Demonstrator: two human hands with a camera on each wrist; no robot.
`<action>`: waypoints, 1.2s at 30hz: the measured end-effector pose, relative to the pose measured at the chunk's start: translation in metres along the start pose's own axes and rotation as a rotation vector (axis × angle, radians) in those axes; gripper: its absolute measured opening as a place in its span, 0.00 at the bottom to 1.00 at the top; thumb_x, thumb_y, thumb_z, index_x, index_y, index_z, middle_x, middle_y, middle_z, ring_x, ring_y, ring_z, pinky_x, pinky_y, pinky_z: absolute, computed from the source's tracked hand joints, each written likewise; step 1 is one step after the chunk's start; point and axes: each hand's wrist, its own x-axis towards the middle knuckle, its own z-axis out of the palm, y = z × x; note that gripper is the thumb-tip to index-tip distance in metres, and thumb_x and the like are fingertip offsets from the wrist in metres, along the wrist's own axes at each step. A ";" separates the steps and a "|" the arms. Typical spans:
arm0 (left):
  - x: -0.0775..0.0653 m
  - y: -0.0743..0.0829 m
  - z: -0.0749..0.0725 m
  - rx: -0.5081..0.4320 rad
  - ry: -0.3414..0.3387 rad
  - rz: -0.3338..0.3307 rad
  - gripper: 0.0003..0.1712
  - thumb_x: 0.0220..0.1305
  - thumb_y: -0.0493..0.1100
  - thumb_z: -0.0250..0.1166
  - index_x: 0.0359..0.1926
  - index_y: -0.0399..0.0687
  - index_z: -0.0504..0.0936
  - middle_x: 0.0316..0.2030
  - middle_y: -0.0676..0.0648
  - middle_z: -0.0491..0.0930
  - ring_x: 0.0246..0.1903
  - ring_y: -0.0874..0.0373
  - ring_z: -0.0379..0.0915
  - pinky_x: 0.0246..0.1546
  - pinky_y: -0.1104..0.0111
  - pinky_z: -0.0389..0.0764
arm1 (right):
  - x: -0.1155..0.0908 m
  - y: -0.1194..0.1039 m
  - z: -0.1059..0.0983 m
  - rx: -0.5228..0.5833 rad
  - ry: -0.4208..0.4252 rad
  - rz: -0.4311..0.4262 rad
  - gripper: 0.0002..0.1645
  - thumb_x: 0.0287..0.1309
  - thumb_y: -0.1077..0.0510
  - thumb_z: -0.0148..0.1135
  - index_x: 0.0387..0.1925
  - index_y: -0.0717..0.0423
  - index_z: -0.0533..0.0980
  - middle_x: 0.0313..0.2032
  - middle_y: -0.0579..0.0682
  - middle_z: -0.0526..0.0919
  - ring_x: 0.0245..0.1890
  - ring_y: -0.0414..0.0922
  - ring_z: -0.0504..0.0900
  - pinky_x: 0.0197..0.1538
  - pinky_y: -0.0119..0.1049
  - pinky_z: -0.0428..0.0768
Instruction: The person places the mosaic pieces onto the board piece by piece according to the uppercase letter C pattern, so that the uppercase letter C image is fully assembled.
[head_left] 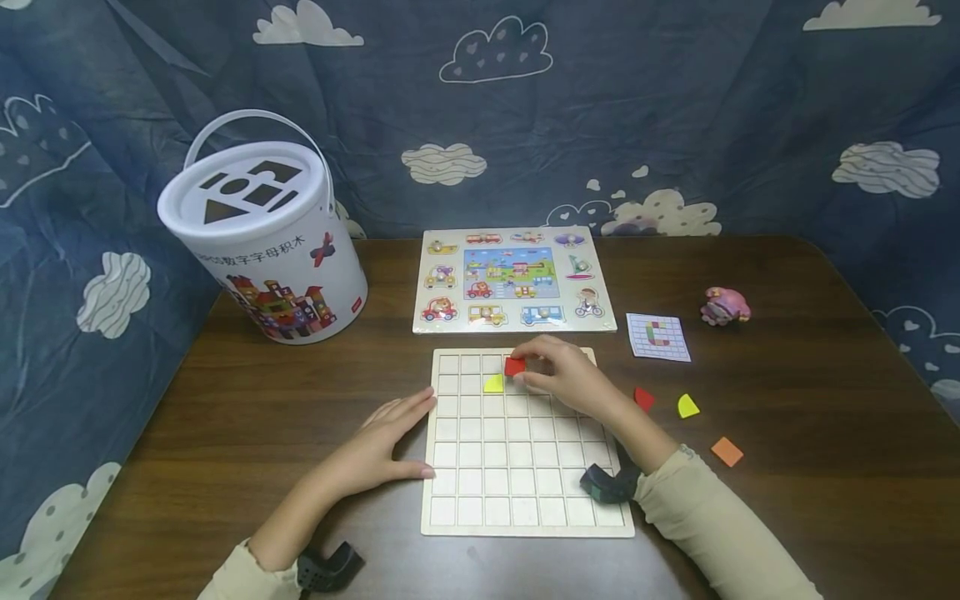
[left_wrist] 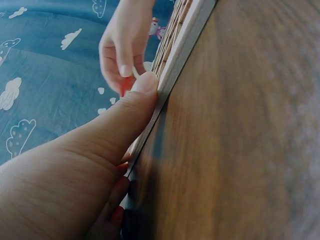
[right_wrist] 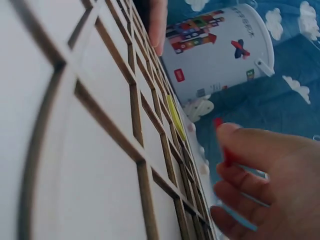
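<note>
A wooden grid board lies on the table, and a yellow quarter-circle piece sits in one of its upper cells. Above the board's top rows, my right hand pinches a red square tile between thumb and fingers. In the right wrist view the tile is held apart from the grid, tilted on edge. My left hand rests against the board's left edge with its fingers extended and thumb spread. The left wrist view shows that thumb touching the board's side.
Right of the board lie a red quarter-circle piece, a yellow one and an orange square. A pattern card and a pink toy figure are behind them. A vehicle puzzle and a white bucket stand at the back.
</note>
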 end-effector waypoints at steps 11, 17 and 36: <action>0.001 0.000 0.000 0.000 0.004 -0.001 0.52 0.46 0.65 0.63 0.68 0.47 0.55 0.67 0.49 0.49 0.65 0.51 0.45 0.62 0.52 0.45 | -0.001 0.011 0.003 -0.075 -0.094 0.001 0.15 0.48 0.56 0.67 0.41 0.52 0.79 0.38 0.43 0.76 0.37 0.40 0.71 0.41 0.37 0.71; 0.001 0.002 -0.001 0.000 -0.005 -0.003 0.52 0.46 0.65 0.63 0.68 0.47 0.55 0.67 0.49 0.49 0.65 0.50 0.45 0.62 0.52 0.44 | -0.002 0.010 0.003 -0.066 -0.118 -0.004 0.13 0.50 0.58 0.65 0.40 0.51 0.79 0.39 0.43 0.75 0.40 0.41 0.71 0.44 0.38 0.71; 0.001 0.001 -0.001 0.008 -0.007 0.005 0.52 0.47 0.66 0.61 0.67 0.47 0.55 0.67 0.48 0.50 0.64 0.49 0.47 0.61 0.51 0.46 | -0.020 -0.003 -0.038 -0.050 -0.096 0.042 0.25 0.53 0.53 0.63 0.54 0.54 0.73 0.53 0.48 0.74 0.53 0.49 0.71 0.53 0.48 0.69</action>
